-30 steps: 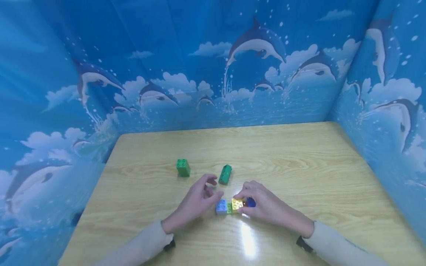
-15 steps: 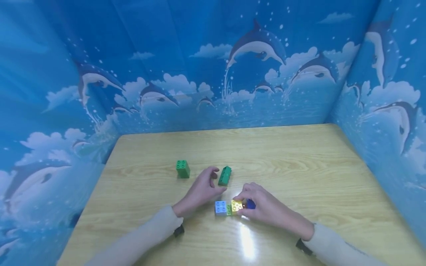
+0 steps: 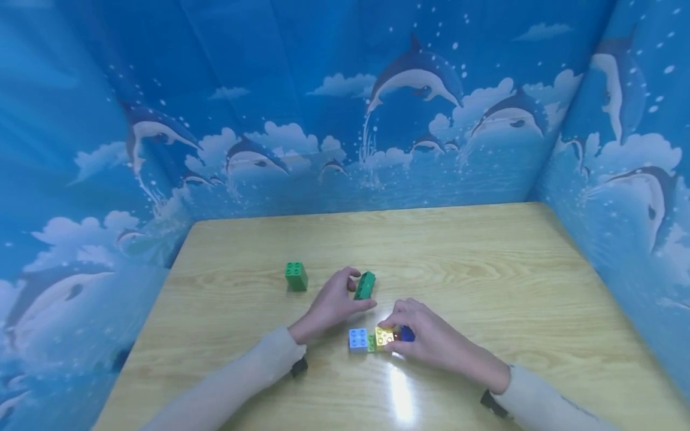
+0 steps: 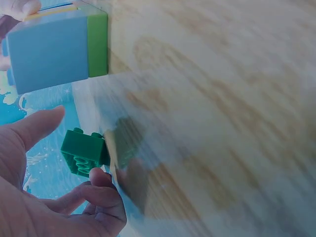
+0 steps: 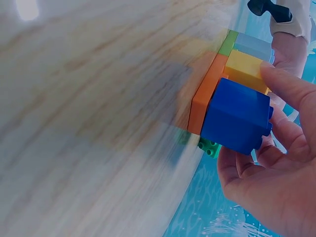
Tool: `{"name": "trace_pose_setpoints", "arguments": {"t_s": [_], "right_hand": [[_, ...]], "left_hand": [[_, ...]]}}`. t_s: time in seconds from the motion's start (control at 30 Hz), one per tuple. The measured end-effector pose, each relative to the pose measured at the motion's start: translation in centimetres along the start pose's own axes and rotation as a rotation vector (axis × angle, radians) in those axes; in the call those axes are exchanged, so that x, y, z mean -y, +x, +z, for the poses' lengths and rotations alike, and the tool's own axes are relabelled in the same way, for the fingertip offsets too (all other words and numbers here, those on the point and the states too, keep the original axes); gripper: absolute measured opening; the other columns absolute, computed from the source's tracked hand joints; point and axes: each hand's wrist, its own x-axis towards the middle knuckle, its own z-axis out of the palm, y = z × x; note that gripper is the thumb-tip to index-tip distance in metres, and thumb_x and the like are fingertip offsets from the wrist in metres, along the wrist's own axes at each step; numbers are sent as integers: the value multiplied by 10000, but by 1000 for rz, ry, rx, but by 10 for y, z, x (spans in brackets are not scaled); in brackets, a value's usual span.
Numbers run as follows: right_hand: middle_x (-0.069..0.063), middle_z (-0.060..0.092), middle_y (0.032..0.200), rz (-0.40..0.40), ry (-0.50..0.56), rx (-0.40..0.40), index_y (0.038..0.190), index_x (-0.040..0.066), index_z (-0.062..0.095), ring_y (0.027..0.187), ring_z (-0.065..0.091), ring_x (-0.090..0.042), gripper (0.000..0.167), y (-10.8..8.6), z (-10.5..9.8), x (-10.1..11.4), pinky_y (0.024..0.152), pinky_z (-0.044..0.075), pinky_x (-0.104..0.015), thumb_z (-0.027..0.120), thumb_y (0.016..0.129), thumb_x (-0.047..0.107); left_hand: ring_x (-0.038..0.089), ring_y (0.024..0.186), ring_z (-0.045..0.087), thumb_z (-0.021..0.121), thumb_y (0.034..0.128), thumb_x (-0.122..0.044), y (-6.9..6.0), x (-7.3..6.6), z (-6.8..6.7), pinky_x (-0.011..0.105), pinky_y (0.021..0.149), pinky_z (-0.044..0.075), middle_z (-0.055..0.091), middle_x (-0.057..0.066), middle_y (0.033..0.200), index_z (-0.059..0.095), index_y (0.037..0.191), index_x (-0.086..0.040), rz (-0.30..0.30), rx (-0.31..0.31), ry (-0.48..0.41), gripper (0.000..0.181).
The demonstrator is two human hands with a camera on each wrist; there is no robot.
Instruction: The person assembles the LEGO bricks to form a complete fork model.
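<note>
My right hand [image 3: 428, 335] pinches a yellow brick [image 3: 384, 337] between thumb and fingers. That brick sits in a row on the table: a light blue brick [image 3: 358, 340] on a light green base [image 3: 371, 343] to its left, and a dark blue brick [image 5: 236, 116] on an orange base [image 5: 203, 101] on the other side. Above the row, my left hand [image 3: 333, 300] reaches around a dark green brick [image 3: 365, 285] lying on its side. Its thumb is spread apart from the brick in the left wrist view; the fingertips are close to it, contact unclear.
A taller green brick [image 3: 297, 277] stands upright left of the left hand. The wooden table [image 3: 485, 257] is bordered at the back and sides by a blue dolphin-print cloth [image 3: 302, 120].
My left hand has moved away from the light blue brick, up and right to the lying green brick. The right hand stays at the yellow brick.
</note>
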Motion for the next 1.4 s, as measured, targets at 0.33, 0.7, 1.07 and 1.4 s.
{"name": "trace_pose_setpoints", "arguments": {"t_s": [0.33,0.7,1.07,1.4], "right_hand": [[89,600,945,11,4,-3,1231,157,824,852,492,-77,352,0,2,0,698,465,-258,916,902,243],[96,593,949,45,15,12,1253,161,820,840,495,-74,373,-1,3,0,691,486,-258,915,897,219],[65,606,956,49,23,15,1258,159,819,841,498,-81,372,0,2,0,677,479,-254,911,902,215],[76,593,963,21,28,2,1252,140,815,821,494,-64,370,-1,3,-1,657,479,-238,910,908,236]], "left_hand": [[242,1057,642,906,868,-108,5,1,7,446,934,588,662,55,1167,638,1395,-55,-15,-12,13,594],[194,896,638,770,982,-82,5,2,-1,378,790,583,692,11,1054,725,1293,-81,-6,-27,-79,315],[178,971,652,711,1068,-152,13,10,-2,415,874,580,699,0,1105,729,1365,-210,6,-30,-87,303],[243,764,757,556,1129,-57,15,4,-2,364,735,657,714,137,1074,695,1404,-90,-15,19,-306,310]]}}
